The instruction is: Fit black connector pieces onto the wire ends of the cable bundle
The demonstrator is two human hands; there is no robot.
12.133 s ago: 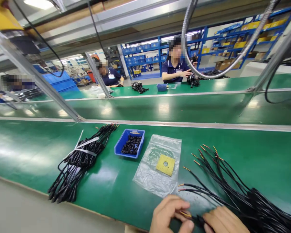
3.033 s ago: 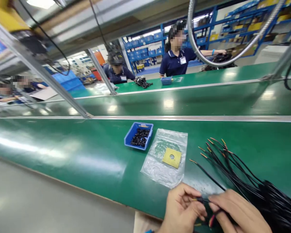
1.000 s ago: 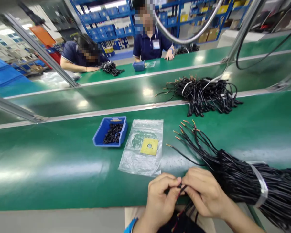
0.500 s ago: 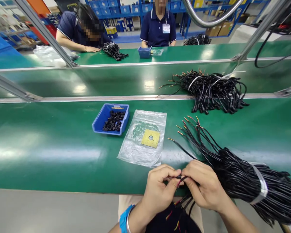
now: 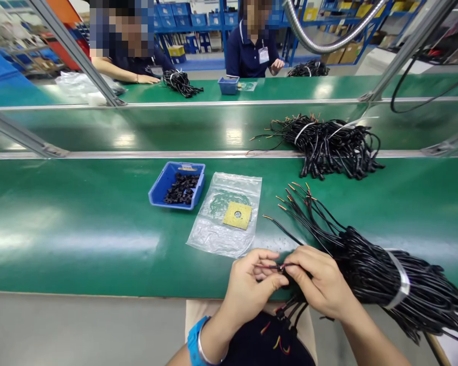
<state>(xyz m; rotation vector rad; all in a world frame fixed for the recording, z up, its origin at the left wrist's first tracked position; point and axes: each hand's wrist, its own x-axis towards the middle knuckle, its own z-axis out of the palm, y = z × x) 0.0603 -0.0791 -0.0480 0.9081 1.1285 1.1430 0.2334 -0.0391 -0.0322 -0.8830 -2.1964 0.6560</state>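
Between my hands, just over the table's front edge, is a black cable end (image 5: pixel 278 267) with thin red and dark wires. My right hand (image 5: pixel 322 279) pinches the cable between thumb and forefinger. My left hand (image 5: pixel 248 290) is loosely curled round the wire ends, its thumb below and its forefinger lifted a little. A small dark piece sits on the cable near the left thumb; its kind is unclear. By my right forearm lies a thick bundle of black cables (image 5: pixel 366 269) with a white band and bare copper ends. Several cable ends with red and yellow wires (image 5: pixel 282 345) hang over my lap.
A blue bin (image 5: pixel 152 198) of small black parts (image 5: pixel 181 189) stands left of a clear plastic bag (image 5: pixel 213 239). On the bag lies a yellow square sponge (image 5: pixel 237 215). Another cable bundle (image 5: pixel 328 145) rests behind. Two people sit across the green table (image 5: pixel 80 218).
My left fingers have loosened from a tight pinch, and the wires now lie across them. My right hand keeps its pinch. Across the table, one person has raised a hand.
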